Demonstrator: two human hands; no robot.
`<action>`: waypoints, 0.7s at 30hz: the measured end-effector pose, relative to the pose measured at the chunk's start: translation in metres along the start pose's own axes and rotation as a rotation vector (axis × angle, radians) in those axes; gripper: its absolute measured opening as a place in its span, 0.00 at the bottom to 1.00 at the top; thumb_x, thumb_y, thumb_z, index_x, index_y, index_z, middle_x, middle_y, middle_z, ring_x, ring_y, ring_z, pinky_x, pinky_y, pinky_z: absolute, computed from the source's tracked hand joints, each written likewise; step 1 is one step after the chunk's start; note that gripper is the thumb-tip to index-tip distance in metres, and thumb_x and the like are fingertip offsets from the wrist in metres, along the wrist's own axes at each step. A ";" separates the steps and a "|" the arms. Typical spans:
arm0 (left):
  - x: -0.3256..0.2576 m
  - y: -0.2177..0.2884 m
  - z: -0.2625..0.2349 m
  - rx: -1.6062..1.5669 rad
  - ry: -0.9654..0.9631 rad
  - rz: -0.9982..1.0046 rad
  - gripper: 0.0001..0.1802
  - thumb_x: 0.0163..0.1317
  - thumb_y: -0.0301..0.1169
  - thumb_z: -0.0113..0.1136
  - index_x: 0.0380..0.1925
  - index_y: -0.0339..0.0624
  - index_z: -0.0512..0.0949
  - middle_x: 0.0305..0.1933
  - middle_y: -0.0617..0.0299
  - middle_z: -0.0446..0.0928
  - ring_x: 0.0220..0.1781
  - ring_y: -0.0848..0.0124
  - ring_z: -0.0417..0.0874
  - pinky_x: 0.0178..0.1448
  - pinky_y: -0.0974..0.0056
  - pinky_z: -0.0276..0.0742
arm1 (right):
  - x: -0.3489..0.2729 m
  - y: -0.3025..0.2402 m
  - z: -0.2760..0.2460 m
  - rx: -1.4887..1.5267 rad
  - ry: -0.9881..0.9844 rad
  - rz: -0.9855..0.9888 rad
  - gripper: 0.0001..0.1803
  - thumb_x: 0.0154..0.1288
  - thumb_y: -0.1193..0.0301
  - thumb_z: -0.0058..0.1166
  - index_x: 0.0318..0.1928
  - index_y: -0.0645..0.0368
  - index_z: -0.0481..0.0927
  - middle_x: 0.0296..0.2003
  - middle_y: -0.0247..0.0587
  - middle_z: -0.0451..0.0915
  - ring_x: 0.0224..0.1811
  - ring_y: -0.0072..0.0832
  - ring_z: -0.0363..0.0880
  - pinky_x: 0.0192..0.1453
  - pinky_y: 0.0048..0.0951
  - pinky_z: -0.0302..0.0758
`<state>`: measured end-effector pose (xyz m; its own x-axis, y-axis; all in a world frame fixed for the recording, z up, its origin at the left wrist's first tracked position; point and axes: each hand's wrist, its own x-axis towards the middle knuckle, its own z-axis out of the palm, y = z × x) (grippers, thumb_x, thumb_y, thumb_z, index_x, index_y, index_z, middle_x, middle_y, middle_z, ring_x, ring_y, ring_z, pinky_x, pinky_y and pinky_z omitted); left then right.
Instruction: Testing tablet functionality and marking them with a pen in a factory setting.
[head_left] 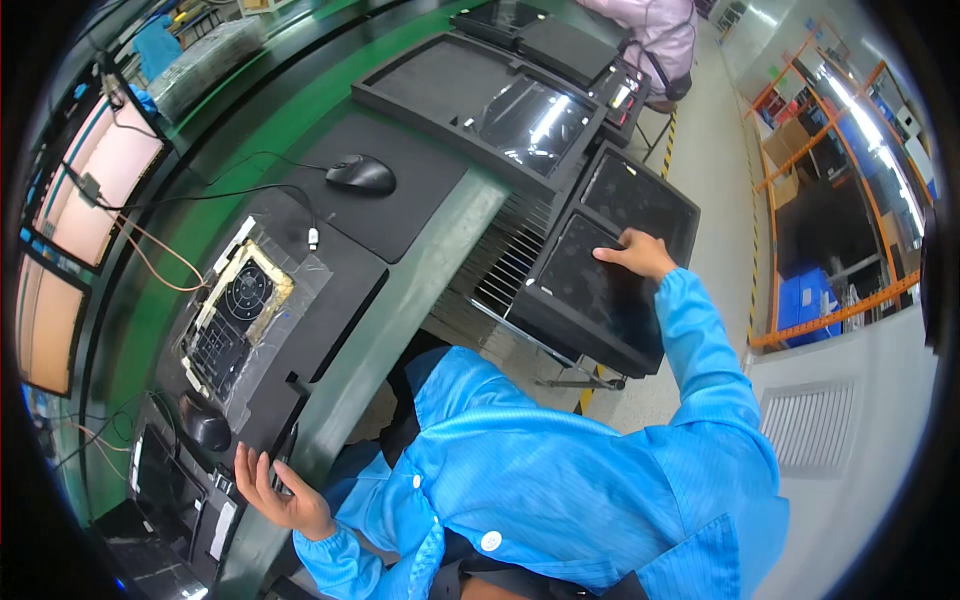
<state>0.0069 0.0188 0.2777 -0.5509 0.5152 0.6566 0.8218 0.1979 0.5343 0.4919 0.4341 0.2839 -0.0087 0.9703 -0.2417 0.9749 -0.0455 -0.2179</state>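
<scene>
My right hand (642, 254) reaches out over a black foam tray (560, 325), thumb and forefinger apart. It is at or just above the dark glassy panel (600, 285) lying in the tray's near pocket; contact is hard to make out. A second dark panel (640, 195) lies in the pocket beyond. My left hand (285, 495) hovers near the workbench edge with fingers spread, holding nothing. Close to it are a dark rounded mouse-like object (205, 420) and a black fixture (230, 350) with a cream-edged cutout, a circular target pattern and a cable plug (313, 238) beside it.
A black computer mouse (362, 174) sits on a dark mat (420, 190). Further along, a larger foam tray (410, 75) carries a shiny film-covered panel (530, 120). Lit screens (95, 180) stand at left. A person in pink (655, 40) sits at the far end; orange shelving (800, 180) is at right.
</scene>
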 end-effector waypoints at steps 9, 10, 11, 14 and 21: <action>-0.002 0.024 -0.016 -0.367 -0.029 -0.115 0.18 0.82 0.34 0.47 0.59 0.32 0.77 0.65 0.40 0.76 0.69 0.48 0.79 0.75 0.47 0.71 | -0.066 -0.030 -0.129 0.777 -0.360 -0.691 0.10 0.61 0.75 0.72 0.35 0.63 0.81 0.41 0.31 0.76 0.42 0.21 0.73 0.48 0.27 0.71; 0.002 0.032 -0.015 -0.478 -0.102 -0.092 0.25 0.83 0.44 0.43 0.58 0.32 0.78 0.64 0.40 0.77 0.68 0.48 0.79 0.74 0.47 0.71 | -0.068 -0.043 -0.134 0.766 -0.369 -0.707 0.10 0.61 0.75 0.72 0.35 0.63 0.81 0.41 0.31 0.76 0.42 0.21 0.73 0.48 0.27 0.71; 0.007 0.039 -0.014 -0.585 -0.174 -0.064 0.34 0.83 0.54 0.39 0.58 0.32 0.78 0.63 0.40 0.78 0.68 0.47 0.79 0.74 0.47 0.70 | -0.071 -0.058 -0.137 0.812 -0.392 -0.729 0.10 0.62 0.75 0.72 0.36 0.63 0.81 0.40 0.32 0.76 0.43 0.21 0.74 0.49 0.27 0.71; 0.016 0.058 -0.002 -0.697 -0.443 -0.081 0.54 0.70 0.75 0.43 0.66 0.31 0.77 0.66 0.41 0.79 0.72 0.46 0.77 0.77 0.46 0.68 | -0.085 -0.129 -0.132 0.858 -0.493 -0.808 0.15 0.61 0.68 0.74 0.33 0.61 0.78 0.37 0.31 0.75 0.41 0.21 0.72 0.48 0.27 0.70; -0.001 0.082 0.021 -0.704 -0.745 -0.725 0.38 0.59 0.45 0.80 0.61 0.28 0.80 0.58 0.46 0.84 0.59 0.64 0.84 0.67 0.58 0.78 | -0.112 -0.315 -0.039 0.768 -0.811 -1.207 0.19 0.81 0.61 0.58 0.57 0.67 0.83 0.44 0.32 0.83 0.49 0.20 0.77 0.57 0.25 0.74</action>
<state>0.0776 0.0517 0.3097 -0.4383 0.8652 -0.2435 -0.0174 0.2627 0.9647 0.1945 0.3488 0.4170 -0.9837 0.1705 0.0579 -0.0120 0.2585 -0.9659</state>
